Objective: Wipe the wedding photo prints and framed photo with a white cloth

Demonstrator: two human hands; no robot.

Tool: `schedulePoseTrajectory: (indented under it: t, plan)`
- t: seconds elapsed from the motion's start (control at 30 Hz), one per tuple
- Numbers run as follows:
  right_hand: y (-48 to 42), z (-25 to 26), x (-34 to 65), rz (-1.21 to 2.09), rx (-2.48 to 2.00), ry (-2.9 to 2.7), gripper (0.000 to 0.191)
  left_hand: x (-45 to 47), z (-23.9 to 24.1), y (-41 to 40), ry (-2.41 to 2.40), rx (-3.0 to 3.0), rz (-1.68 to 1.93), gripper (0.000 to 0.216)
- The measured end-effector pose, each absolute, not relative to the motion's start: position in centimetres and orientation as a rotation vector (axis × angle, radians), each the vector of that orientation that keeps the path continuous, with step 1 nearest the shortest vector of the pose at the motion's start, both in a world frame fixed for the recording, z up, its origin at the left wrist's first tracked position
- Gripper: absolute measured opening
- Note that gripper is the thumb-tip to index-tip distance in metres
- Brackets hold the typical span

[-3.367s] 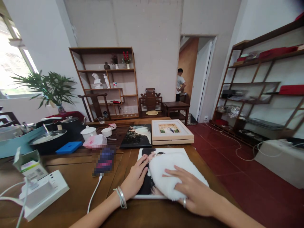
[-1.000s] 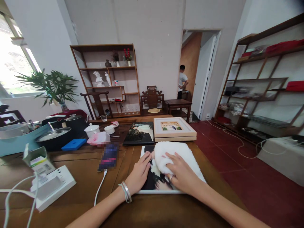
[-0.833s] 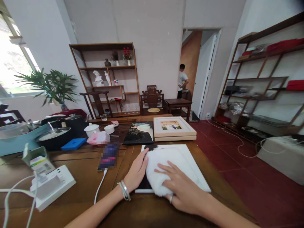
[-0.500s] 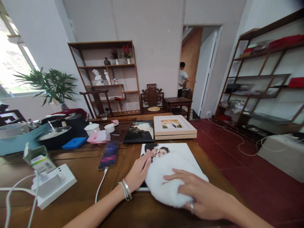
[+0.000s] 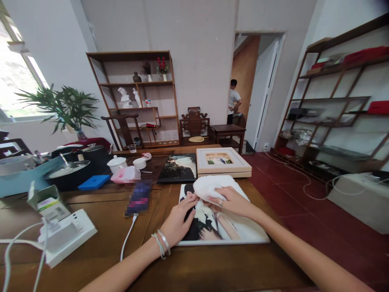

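Observation:
A large photo print (image 5: 225, 229) of a couple lies flat on the wooden table (image 5: 100, 211) in front of me. My left hand (image 5: 179, 219) rests on its left part, fingers stretched out flat, with bangles on the wrist. My right hand (image 5: 232, 200) presses a fluffy white cloth (image 5: 209, 186) onto the far end of the print, fingers bent over the cloth.
Beyond the print lie a dark photo print (image 5: 179, 168) and a stack of light wooden frames (image 5: 221, 162). A phone (image 5: 138, 198) on a white cable, a white box (image 5: 65, 235), pots (image 5: 68, 174) and a teapot (image 5: 117, 164) fill the table's left. A person (image 5: 233, 101) stands in the far doorway.
My right hand has slid the cloth from the near end of the print up to its far end, uncovering the lower part of the picture. My left hand has stayed in place.

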State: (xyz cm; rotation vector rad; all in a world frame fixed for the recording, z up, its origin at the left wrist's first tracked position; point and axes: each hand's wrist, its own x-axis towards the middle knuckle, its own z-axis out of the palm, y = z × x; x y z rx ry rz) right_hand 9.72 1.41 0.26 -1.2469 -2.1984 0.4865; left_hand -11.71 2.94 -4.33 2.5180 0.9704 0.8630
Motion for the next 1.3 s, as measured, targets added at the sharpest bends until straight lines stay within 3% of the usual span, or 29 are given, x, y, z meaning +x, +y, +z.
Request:
schedulePoseTrajectory:
  t: [0.33,0.53,0.73,0.97,1.17,1.3]
  plan:
    - [3.9,-0.3,6.4,0.568,-1.181,-2.185,0.033,-11.6,-3.7,2.7,0.953,2.49,0.868,0.027]
    - [2.0,-0.3,10.5,0.601,-1.191,-2.179,0.033,-11.7,-4.0,3.1,0.948,2.526,0.849,0.031]
    - [0.3,-1.2,15.7,0.427,-1.464,-2.106,0.036,-11.7,-4.5,3.2,0.991,2.526,0.847,0.032]
    - [-4.7,-3.1,15.2,0.232,-1.502,-2.246,0.018,-11.6,-4.7,3.0,1.1,2.447,0.84,0.038]
    - [-9.1,-2.0,12.1,0.313,-1.245,-2.511,0.016,-11.6,-5.0,3.3,1.134,2.398,0.854,0.036]
    - [-7.6,-1.5,12.3,0.272,-1.332,-2.479,0.012,-11.8,-5.0,3.7,1.053,2.43,0.893,0.034]
